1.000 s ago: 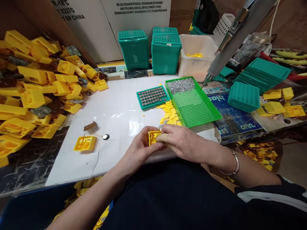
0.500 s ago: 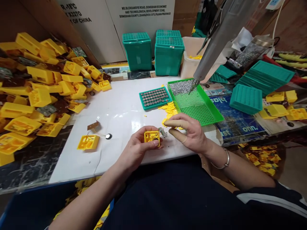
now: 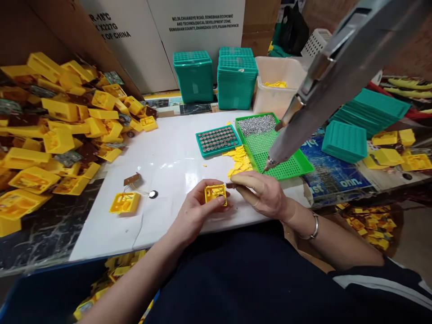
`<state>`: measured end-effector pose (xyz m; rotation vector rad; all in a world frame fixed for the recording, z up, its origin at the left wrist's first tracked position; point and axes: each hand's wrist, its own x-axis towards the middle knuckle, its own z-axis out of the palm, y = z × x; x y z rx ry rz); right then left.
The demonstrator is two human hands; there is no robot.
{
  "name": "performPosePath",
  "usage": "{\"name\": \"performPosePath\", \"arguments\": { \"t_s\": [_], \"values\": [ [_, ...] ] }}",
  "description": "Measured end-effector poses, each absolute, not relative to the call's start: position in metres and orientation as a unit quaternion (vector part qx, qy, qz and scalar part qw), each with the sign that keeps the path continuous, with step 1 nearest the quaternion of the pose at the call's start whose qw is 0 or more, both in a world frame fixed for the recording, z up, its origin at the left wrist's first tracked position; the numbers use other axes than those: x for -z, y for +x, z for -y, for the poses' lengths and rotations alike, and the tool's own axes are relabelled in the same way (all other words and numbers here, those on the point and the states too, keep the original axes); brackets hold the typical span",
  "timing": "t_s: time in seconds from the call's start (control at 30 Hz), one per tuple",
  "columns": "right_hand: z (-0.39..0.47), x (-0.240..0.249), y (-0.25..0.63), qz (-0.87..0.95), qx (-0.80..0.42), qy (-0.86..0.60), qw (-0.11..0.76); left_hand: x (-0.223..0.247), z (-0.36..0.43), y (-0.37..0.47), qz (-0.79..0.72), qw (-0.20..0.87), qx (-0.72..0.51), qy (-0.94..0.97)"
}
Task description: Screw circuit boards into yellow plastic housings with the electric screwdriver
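My left hand [image 3: 195, 202] is closed around a small open yellow plastic housing [image 3: 209, 192], the thumb pressed over its lower right corner. Wires show inside the housing. Just right of it, my right hand [image 3: 268, 195], with covers on some fingertips, pinches a small brown circuit board [image 3: 231, 185] seen nearly edge-on. A grey electric screwdriver [image 3: 303, 108] hangs above, and its tip appears just over the back of my right hand. Left on the table lies another yellow housing [image 3: 124, 203], with a brown circuit board [image 3: 132, 179] and a round black-and-white part [image 3: 153, 194] on wires.
A green tray [image 3: 305, 168] holds screws at its far end. Beside it are a teal tray [image 3: 202, 153] of round metal parts and loose yellow pieces [image 3: 239, 159]. Yellow housings [image 3: 57, 139] are heaped at left. Teal stacks [image 3: 194, 78] and a whitish bin [image 3: 266, 96] stand behind.
My right hand has closed its fingers on the circuit board beside the housing, which has turned edge-on. The screwdriver has swung nearer, its tip now lower. My left hand still grips the housing.
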<state>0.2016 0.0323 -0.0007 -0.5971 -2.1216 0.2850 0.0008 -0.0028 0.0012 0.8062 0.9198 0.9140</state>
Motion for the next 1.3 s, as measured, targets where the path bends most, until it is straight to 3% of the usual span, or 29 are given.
{"name": "performPosePath", "arguments": {
  "t_s": [0.13,0.23,0.3,0.57,0.77,0.97,1.2,1.3],
  "values": [
    [-0.024,-0.008,0.195,0.792,-0.288,-0.288,0.455,0.006,0.0,0.007,-0.453,0.638,-0.493,0.38],
    [-0.017,-0.011,0.191,0.707,-0.491,-0.301,0.411,0.008,-0.004,0.01,-0.448,0.64,-0.516,0.352],
    [-0.013,-0.009,0.189,0.689,-0.544,-0.278,0.389,0.008,-0.006,0.011,-0.44,0.663,-0.511,0.325],
    [-0.01,0.002,0.182,0.79,-0.319,-0.245,0.463,-0.003,-0.006,0.006,-0.393,0.749,-0.471,0.25],
    [-0.009,0.007,0.179,0.787,-0.326,-0.217,0.476,-0.005,-0.006,0.006,-0.389,0.744,-0.471,0.271],
    [-0.008,0.018,0.182,0.811,-0.309,-0.215,0.447,-0.001,-0.005,0.007,-0.377,0.745,-0.468,0.289],
    [-0.01,0.008,0.185,0.887,-0.053,-0.243,0.388,0.008,0.002,0.005,-0.391,0.706,-0.461,0.369],
    [-0.016,0.001,0.184,0.871,-0.074,-0.3,0.381,0.01,0.004,0.005,-0.392,0.704,-0.453,0.382]
  ]
}}
